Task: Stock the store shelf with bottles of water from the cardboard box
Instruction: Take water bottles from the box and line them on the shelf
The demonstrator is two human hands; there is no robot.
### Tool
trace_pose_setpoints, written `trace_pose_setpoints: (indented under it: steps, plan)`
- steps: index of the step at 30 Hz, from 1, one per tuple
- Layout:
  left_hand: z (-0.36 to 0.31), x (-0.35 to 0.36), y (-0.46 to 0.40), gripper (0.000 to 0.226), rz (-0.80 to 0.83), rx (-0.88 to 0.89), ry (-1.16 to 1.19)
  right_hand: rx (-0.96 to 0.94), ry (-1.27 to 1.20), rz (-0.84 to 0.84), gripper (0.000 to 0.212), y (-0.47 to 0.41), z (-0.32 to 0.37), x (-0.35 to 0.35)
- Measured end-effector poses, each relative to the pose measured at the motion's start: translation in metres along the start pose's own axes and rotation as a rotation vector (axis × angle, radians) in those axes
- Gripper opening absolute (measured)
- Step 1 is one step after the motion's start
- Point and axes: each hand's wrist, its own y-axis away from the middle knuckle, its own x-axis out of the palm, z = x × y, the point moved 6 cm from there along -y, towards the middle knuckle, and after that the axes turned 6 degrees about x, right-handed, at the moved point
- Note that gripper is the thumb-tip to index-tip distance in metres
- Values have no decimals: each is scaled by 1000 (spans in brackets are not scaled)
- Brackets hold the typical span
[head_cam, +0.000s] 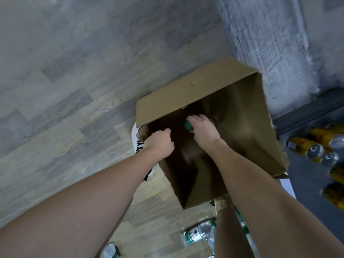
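Inside cardboard box (195,86), right hand (202,130) grips green-capped bottle (188,125); left hand (160,142) clutches box rim beside it.

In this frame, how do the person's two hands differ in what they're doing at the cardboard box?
The left hand grips the cardboard box at its near-left rim; the right hand reaches deep inside. The left holds cardboard only; the right closes on a green-capped bottle. Both arms are bare and extended.

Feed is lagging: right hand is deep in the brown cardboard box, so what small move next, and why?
Probably lift the green-capped bottle straight up: the right hand already grips it, while the left hand steadies the brown cardboard box by its rim.
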Motion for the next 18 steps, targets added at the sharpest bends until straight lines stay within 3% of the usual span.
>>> trace_pose_setpoints:
  steps: [2, 4, 10, 18]
  plan:
    - [-14, -16, 25, 7, 5, 4, -11, 219, -388, 12, 42, 36, -17, -27]
    - [-34, -40, 52, 8, -7, 20, -35, 339, -623, -46, 33, 79, -24, -53]
    - [-129, -123, 163, 10, -70, 134, -64, 181, -588, -126, 25, 215, 13, -150]
    - [-263, -223, 327, 8, -75, 379, -244, 202, -653, -393, 25, 397, 14, -326]
